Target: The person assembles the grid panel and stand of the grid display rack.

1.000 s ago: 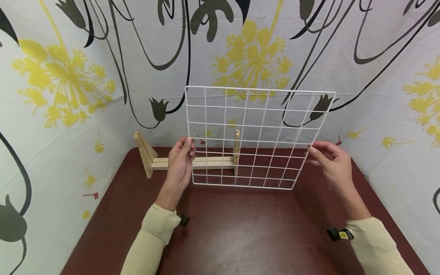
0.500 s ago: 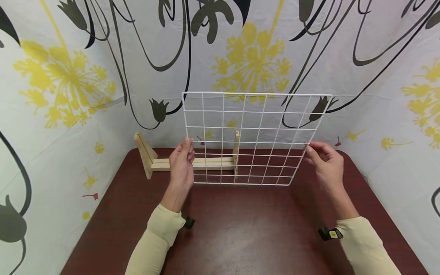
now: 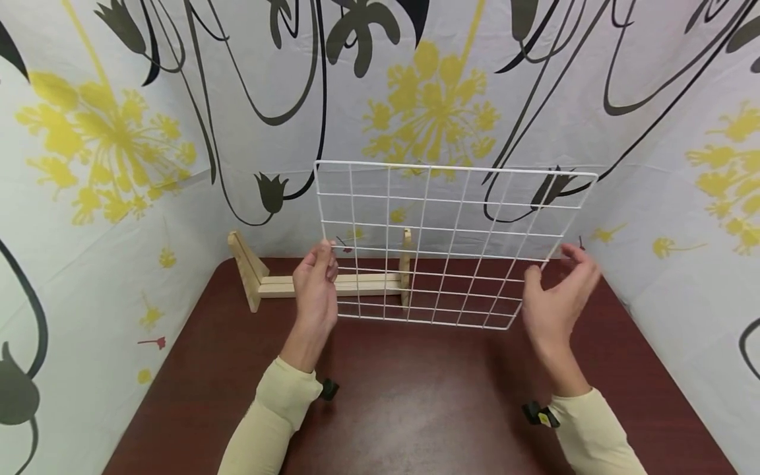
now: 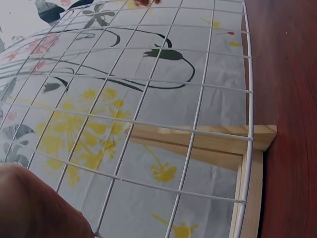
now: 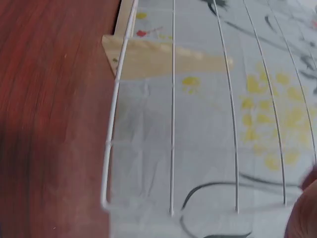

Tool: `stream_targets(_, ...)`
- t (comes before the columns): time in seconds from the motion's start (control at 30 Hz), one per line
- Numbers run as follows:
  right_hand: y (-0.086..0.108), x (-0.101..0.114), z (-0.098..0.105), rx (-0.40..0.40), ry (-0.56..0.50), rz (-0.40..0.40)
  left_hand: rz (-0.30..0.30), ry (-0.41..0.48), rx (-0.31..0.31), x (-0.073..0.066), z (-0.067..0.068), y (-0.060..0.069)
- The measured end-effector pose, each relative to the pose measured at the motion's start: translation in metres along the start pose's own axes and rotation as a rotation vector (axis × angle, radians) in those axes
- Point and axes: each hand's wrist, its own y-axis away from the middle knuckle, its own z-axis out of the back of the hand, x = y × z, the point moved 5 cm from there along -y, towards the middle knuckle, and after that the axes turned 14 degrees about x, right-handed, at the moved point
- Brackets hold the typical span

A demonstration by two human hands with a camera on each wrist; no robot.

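I see a white 4-sided wire grid (image 3: 449,253), held tilted before the wooden stand (image 3: 279,287). It extends past the stand's right end.

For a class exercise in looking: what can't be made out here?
Head view: part of the wooden stand's crossbar, behind the left hand.
Left wrist view: most of that hand, cut by left and bottom edges.
Right wrist view: most of the right hand, beyond the right edge; part of the white grid, past the top edge.

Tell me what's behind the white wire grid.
Through the wire grid show the crossbar and right upright of a wooden stand, the dark red table and the patterned backdrop. A stretch of crossbar is hidden by the left hand at the grid's left edge.
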Motion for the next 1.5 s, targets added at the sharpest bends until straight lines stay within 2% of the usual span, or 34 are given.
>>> stream_targets(0.07,0.011,0.022,0.002,-0.144,-0.04,0.099,0.001,-0.011,-0.004,-0.001,-0.001,0.003)
stream_targets(0.13,0.023,0.047,0.002,-0.274,-0.082,0.238,0.005,-0.023,-0.011,-0.002,-0.002,0.007)
stream_targets(0.2,0.035,0.072,-0.003,-0.351,-0.1,0.391,0.006,-0.024,-0.015,-0.002,-0.003,0.009)
stream_targets(0.23,0.041,0.082,-0.008,-0.356,-0.104,0.463,0.005,-0.021,-0.015,-0.002,-0.004,0.009)
stream_targets(0.3,0.049,0.099,-0.019,-0.31,-0.085,0.591,0.004,-0.018,-0.012,-0.003,-0.005,0.01)
stream_targets(0.37,0.055,0.109,-0.031,-0.206,-0.045,0.678,0.003,-0.012,-0.004,-0.003,-0.007,0.01)
stream_targets(0.43,0.058,0.115,-0.045,-0.074,0.014,0.725,0.002,-0.011,0.002,-0.002,-0.007,0.01)
stream_targets(0.5,0.059,0.118,-0.059,0.044,0.098,0.727,0.001,-0.01,0.002,-0.001,-0.008,0.01)
stream_targets(0.6,0.059,0.12,-0.078,0.17,0.231,0.676,-0.002,-0.001,-0.004,0.0,-0.008,0.01)
stream_targets(0.7,0.055,0.119,-0.091,0.238,0.337,0.596,-0.008,0.009,0.0,0.0,-0.008,0.009)
stream_targets(0.8,0.05,0.119,-0.102,0.276,0.382,0.535,-0.02,0.014,0.015,0.0,-0.009,0.009)
stream_targets(1.0,0.045,0.116,-0.117,0.254,0.34,0.51,-0.008,0.002,0.021,-0.001,-0.014,0.011)
stream_targets(1.17,0.042,0.116,-0.121,0.216,0.219,0.572,-0.005,0.004,0.019,0.001,-0.014,0.014)
stream_targets(1.27,0.04,0.113,-0.121,0.222,0.178,0.606,-0.003,0.003,0.027,0.001,-0.013,0.016)
stream_targets(1.37,0.039,0.11,-0.121,0.238,0.155,0.608,0.007,-0.004,0.048,0.001,-0.011,0.017)
stream_targets(1.5,0.037,0.106,-0.12,0.256,0.137,0.598,0.033,-0.049,0.106,-0.001,-0.008,0.018)
